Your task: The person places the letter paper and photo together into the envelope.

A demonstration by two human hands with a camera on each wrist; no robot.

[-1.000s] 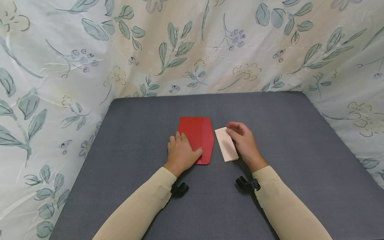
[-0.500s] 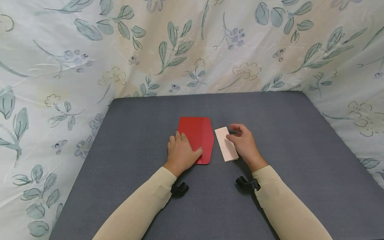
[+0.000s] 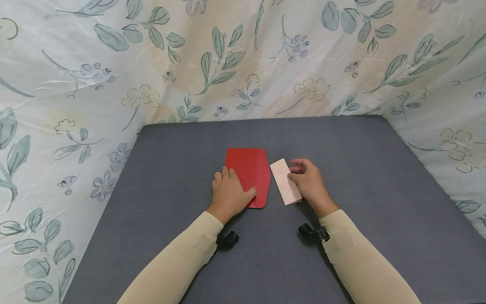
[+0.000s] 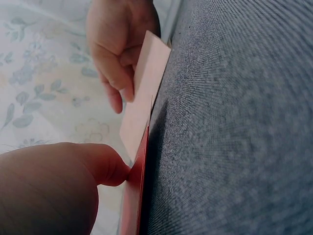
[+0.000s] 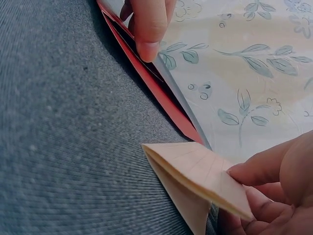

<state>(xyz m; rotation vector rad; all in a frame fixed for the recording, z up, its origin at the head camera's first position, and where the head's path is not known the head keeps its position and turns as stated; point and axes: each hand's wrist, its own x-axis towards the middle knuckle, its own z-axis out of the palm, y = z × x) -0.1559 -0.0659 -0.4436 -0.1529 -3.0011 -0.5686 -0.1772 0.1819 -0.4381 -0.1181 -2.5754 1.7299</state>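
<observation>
A red envelope [image 3: 243, 158] lies on the grey table, its flap [image 3: 263, 177] spread out to the right. My left hand [image 3: 229, 194] rests on the envelope, fingers stretched over its left part and thumb near the flap's fold. In the right wrist view the envelope's mouth [image 5: 142, 63] gapes a little beside the left thumb. A folded pale pink paper [image 3: 284, 181] stands just right of the flap, slightly tilted. My right hand [image 3: 309, 181] pinches its right edge, thumb on top. The right wrist view shows the paper's layers [image 5: 195, 166] parted at the near end.
The grey cloth-covered table [image 3: 182, 152] stretches around both hands. A floral curtain [image 3: 243, 63] hangs behind the table and along both sides. Black straps [image 3: 228, 240] sit at both wrists.
The right thumb and fingers have shifted down along the paper's right edge. The paper has turned slightly, its top moving a little left toward the flap. The left hand stays in place.
</observation>
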